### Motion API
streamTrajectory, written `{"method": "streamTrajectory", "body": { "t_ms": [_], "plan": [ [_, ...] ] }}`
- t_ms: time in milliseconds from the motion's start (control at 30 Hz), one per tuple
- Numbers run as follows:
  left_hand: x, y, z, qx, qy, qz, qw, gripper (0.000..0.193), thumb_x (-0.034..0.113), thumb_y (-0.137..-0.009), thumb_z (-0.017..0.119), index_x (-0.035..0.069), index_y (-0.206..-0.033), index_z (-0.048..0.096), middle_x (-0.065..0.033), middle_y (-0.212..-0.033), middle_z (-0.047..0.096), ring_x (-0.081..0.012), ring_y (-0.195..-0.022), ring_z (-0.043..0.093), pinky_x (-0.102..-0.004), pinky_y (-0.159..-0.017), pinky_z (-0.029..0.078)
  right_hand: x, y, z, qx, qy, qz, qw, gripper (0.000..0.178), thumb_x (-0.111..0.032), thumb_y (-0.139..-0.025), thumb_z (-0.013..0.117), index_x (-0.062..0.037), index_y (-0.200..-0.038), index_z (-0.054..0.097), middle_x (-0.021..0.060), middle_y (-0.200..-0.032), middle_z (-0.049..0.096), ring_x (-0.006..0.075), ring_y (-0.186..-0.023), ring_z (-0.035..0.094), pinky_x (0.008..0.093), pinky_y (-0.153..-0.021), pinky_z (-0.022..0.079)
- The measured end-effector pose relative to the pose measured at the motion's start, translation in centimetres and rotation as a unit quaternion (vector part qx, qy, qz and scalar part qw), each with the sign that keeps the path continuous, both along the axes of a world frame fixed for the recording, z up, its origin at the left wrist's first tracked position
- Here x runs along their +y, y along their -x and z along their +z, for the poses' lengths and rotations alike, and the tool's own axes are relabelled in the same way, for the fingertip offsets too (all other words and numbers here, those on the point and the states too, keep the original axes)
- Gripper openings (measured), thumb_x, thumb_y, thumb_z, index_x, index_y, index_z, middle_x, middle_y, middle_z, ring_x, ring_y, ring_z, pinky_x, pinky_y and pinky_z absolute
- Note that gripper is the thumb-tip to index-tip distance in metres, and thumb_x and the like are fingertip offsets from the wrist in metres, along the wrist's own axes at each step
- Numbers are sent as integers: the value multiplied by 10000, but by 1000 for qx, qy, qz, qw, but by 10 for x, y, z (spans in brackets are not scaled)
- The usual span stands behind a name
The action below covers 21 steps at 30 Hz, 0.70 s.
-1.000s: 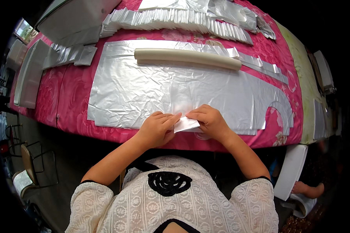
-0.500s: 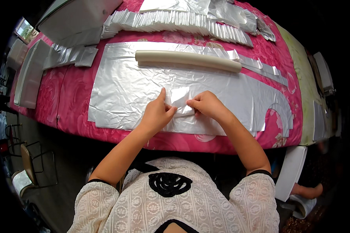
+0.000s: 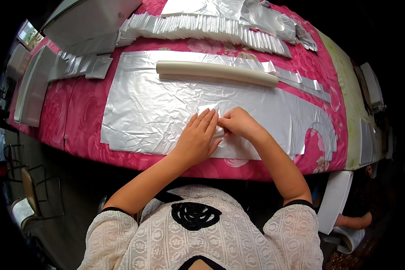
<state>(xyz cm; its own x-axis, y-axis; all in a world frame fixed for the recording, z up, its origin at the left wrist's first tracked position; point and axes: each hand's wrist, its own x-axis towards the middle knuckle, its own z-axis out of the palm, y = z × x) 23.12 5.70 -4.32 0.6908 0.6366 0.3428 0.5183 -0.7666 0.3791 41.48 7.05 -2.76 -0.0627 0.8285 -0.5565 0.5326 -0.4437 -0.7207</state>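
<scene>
A stack of silvery-white plastic bags (image 3: 141, 101) lies flat and creased in front of me, with handle cut-outs at its right end. On its near part rests a small folded plastic bag (image 3: 219, 131), mostly covered by my hands. My left hand (image 3: 195, 140) lies palm down over it, fingers stretched out. My right hand (image 3: 238, 122) pinches the folded bag's right edge between thumb and fingers. Across the far part of the stack lies a long beige tube (image 3: 216, 73), beyond both hands.
A long row of folded bags (image 3: 189, 28) stands at the back, with loose silvery bags (image 3: 270, 20) behind it. More folded packets (image 3: 96, 66) lie at the left beside a white bin (image 3: 33, 87). The pink flowered cloth (image 3: 87, 112) covers the table. A chair (image 3: 31, 191) stands lower left.
My left hand has moved right and turned flat over the folded bag, covering most of it. My right hand stays nearly in place at its right edge.
</scene>
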Motion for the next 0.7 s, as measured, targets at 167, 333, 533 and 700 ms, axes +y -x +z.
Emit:
{"method": "streamTrajectory", "body": {
  "t_ms": [167, 333, 533, 700],
  "plan": [
    [2, -14, -12, 100, 36, 79, 991, 969, 589, -770, 539, -129, -1348, 242, -283, -1436, 210, -357, -1376, 153, -477, -1113, 69, -3, 5, 9, 14, 4, -31, 999, 293, -204, -834, 597, 25, -655, 634, 50, -555, 578, 105, -492, 560, 244, -494, 446],
    [3, -13, -17, 93, 41, 70, 992, 1072, 654, -732, 530, -139, -1364, 182, -284, -1451, 162, -355, -1385, 115, -466, -1118, 48, -9, 8, 9, -31, -33, -23, 999, 292, -244, -772, 643, 37, -692, 638, 83, -569, 599, 130, -501, 574, 273, -497, 450],
    [2, -13, -19, 126, 33, 82, 988, 1092, 654, -721, 535, -138, -1370, 157, -281, -1459, 137, -354, -1390, 89, -463, -1120, 24, -39, 21, 9, -186, -216, -5, 959, 274, -259, -678, 711, -3, -710, 619, 116, -640, 622, 214, -589, 610, 316, -549, 464],
    [1, -11, -15, 61, 44, 76, 994, 1044, 603, -745, 539, -121, -1381, 139, -274, -1470, 97, -364, -1391, 53, -472, -1115, 18, -47, 6, 17, -225, -171, -1, 959, 258, -236, -649, 726, -26, -745, 612, 95, -701, 634, 249, -659, 616, 346, -604, 475]
  ]
}}
